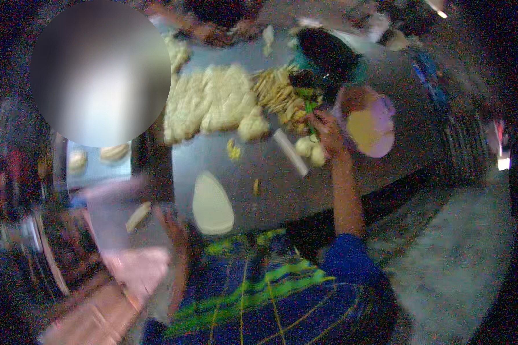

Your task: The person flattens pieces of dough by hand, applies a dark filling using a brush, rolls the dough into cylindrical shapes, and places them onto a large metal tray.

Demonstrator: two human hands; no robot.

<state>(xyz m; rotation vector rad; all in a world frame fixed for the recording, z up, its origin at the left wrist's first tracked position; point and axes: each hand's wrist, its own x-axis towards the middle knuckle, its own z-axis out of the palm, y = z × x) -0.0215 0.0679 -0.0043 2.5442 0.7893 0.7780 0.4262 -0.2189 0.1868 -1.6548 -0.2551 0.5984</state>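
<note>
My right hand (327, 129) reaches over the steel table (270, 201), fingers closed on a small green object (309, 106). Just below it lie pale round dough balls (309, 150) and a whitish rod (290, 150). To its right is a pinkish tub (385, 118) with yellow contents. A heap of golden strips (270, 86) and a large mass of pale dough (210, 100) lie beyond. My left hand (170, 221) is low at the table's left end, blurred; its fingers are unclear. A cream teardrop-shaped board (212, 204) lies to its right.
A dark teal container (325, 54) stands at the back. At left, a lighter surface (98, 169) holds dough pieces; pink blurred shapes (138, 264) lie below. A person's arm (178, 17) shows at the top. The floor (443, 276) shows at lower right.
</note>
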